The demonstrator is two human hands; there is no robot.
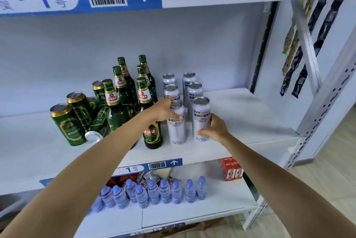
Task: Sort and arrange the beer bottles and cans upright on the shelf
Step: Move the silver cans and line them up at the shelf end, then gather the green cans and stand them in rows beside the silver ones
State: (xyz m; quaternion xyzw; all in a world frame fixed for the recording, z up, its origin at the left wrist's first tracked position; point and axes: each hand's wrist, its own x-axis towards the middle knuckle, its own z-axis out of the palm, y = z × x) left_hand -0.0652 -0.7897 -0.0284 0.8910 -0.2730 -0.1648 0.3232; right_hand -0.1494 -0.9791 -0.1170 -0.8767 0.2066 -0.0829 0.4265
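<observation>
Both hands were on the front pair of white cans on the middle shelf [240, 122]. Left hand [165, 109] was curled around the upper part of the front left white can [177, 126], fingers wrapped over the label, can upright. Right hand [215, 129] gripped the lower right side of the front right white can [201, 118], thumb across the front, also upright. The two cans stood just beside each other at the shelf front, with four more white cans [189, 85] upright in two rows behind them. Green bottles [123, 91] stood upright just left of the white cans, the nearest partly hidden by the left forearm. Farther left were the green cans [67, 124], some upright or leaning, one lying on its side [96, 130] with its silver base facing out. Water bottles [154, 191] lined the shelf below
</observation>
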